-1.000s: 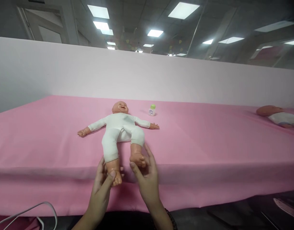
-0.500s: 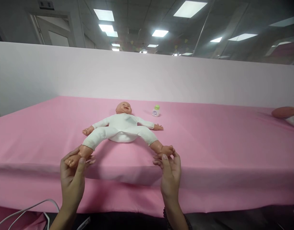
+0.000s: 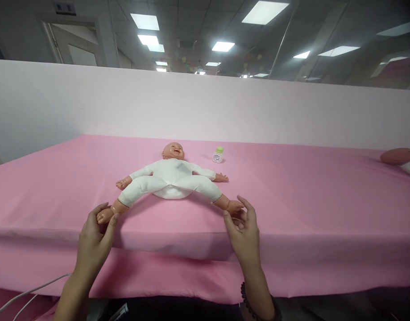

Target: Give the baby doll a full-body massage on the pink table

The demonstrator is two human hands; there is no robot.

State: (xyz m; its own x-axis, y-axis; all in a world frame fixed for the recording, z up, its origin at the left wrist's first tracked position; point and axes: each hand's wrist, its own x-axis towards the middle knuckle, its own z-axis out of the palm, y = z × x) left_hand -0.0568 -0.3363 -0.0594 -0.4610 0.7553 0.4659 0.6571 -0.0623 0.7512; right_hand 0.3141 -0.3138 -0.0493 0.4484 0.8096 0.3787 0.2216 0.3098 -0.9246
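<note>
A baby doll (image 3: 173, 171) in a white cloth body lies on its back on the pink-covered table, head away from me, arms and legs spread. My left hand (image 3: 96, 234) is curled loosely around the doll's foot on the left, thumb on the inner side and fingers on the outer side. Around the foot on the right, my right hand (image 3: 245, 227) is bent the same way, its thumb at the near side and a finger raised past the toes. Part of each hand's fingers is hidden behind the feet.
A small clear bottle (image 3: 218, 156) with a green cap stands right of the doll's head. Another doll-like limb (image 3: 399, 156) shows at the far right. A white partition (image 3: 205, 107) rises behind the pink table cover (image 3: 308, 191). White cables (image 3: 34, 290) run at lower left.
Both hands have shifted outward and loosened around the feet, with the right hand's fingers more spread. The doll's left-side foot has moved slightly up and inward. The bottle stays in place.
</note>
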